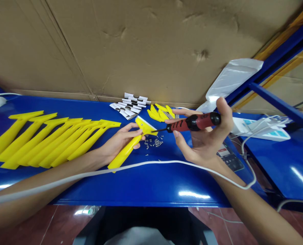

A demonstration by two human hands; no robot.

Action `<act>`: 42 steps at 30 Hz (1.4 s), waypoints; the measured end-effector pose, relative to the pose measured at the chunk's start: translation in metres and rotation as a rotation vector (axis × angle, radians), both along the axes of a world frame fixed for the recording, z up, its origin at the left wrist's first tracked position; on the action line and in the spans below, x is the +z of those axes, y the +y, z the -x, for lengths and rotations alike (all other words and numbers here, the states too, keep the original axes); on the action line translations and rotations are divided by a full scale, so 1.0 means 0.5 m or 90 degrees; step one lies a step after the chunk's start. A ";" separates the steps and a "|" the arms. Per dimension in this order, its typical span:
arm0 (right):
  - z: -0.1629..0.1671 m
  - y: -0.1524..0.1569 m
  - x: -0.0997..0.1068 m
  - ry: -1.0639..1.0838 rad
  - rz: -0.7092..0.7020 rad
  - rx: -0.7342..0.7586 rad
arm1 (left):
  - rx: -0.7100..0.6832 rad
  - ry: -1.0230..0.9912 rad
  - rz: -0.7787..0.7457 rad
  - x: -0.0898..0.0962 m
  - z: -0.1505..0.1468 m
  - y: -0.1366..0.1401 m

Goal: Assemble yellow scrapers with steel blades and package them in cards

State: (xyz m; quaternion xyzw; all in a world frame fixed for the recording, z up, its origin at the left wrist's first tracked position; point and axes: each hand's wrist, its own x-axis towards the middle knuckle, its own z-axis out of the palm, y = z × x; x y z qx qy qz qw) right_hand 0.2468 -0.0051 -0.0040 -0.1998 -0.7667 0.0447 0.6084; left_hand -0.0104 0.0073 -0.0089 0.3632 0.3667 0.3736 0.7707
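My left hand [124, 139] grips a yellow scraper [127, 151] just below its wide head, with the handle slanting down toward me. A pale blade strip runs along the head's upper edge. In my right hand [204, 139] is a red and black screwdriver [187, 124], its butt against the palm side and fingers around the grip. The dark shaft points left, and its tip meets the scraper's head. Below the tip, small screws and nuts [157, 143] lie scattered on the blue table [141, 190].
Several yellow scrapers [59, 139] lie in a row at left. Folded white cards [129, 105] and small yellow pieces [160, 112] sit by the cardboard wall [141, 51]. A white cable [151, 163] crosses in front. At right are a power strip [263, 127] and a phone-like device [230, 156].
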 end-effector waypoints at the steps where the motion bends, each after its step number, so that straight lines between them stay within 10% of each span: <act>1: 0.000 0.001 0.000 0.001 -0.011 -0.009 | -0.005 0.003 0.004 0.002 0.000 -0.001; 42: -0.007 0.015 -0.017 0.052 -0.077 -0.082 | 0.007 0.014 0.004 0.013 -0.004 -0.007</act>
